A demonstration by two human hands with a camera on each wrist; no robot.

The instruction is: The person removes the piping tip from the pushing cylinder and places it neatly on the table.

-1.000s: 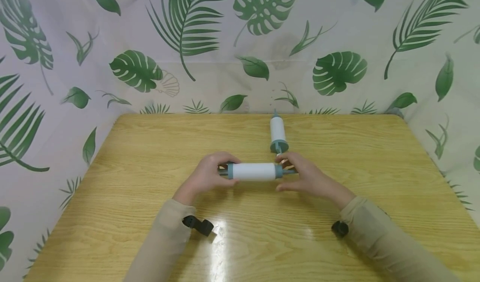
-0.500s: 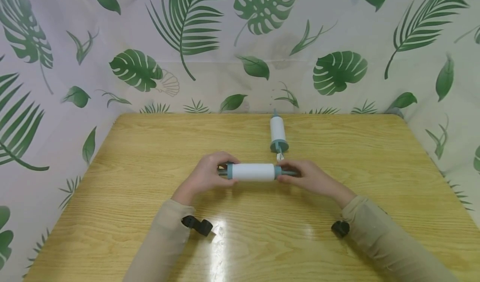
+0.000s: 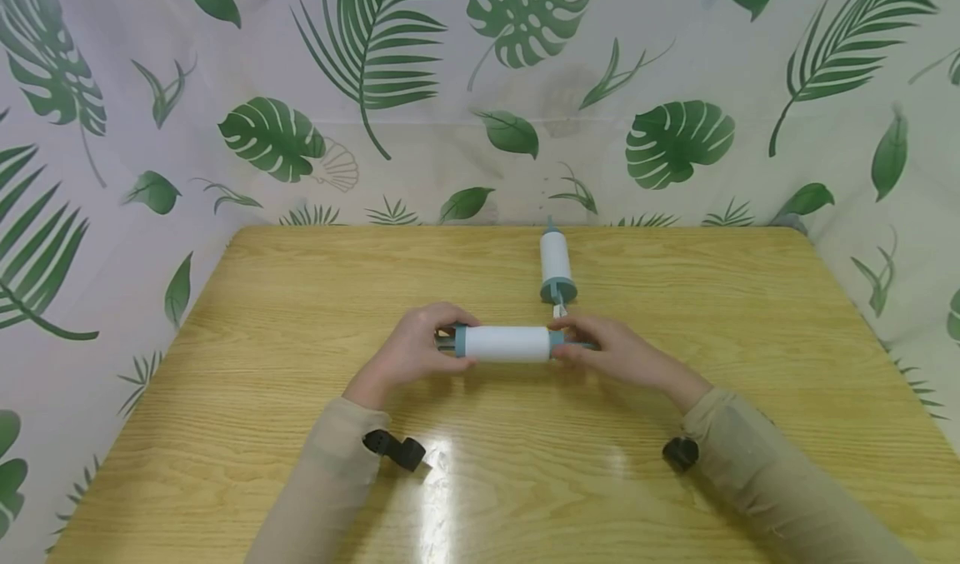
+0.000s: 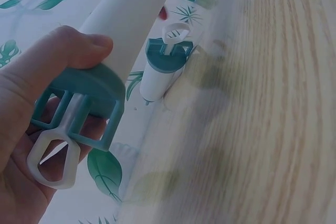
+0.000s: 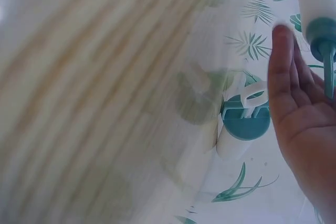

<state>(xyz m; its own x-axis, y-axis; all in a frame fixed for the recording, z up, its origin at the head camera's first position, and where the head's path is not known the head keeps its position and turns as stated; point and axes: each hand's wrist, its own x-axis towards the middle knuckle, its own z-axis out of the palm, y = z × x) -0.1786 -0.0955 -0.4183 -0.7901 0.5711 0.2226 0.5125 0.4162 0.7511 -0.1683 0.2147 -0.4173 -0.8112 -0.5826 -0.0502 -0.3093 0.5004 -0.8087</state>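
A white icing syringe with teal ends lies crosswise between the hands. At its left end, my left hand grips the teal flange, thumb pressed on the barrel's edge. The pale plunger's ring handle shows in front of the left palm in the left wrist view. My right hand is at the other end, around the teal cap and its thin nozzle. In the right wrist view its fingers are fairly straight, and the nearest blurred fingertip stands apart from the cap.
A second icing syringe lies behind on the wooden table, nozzle toward the wall, its ring handle close behind the right fingers. A leaf-printed sheet covers the wall along the table's back edge.
The right fingers and thumb closed onto the cap from a wider spread, then shifted and loosened there. The left hand and held syringe have stayed nearly in place.
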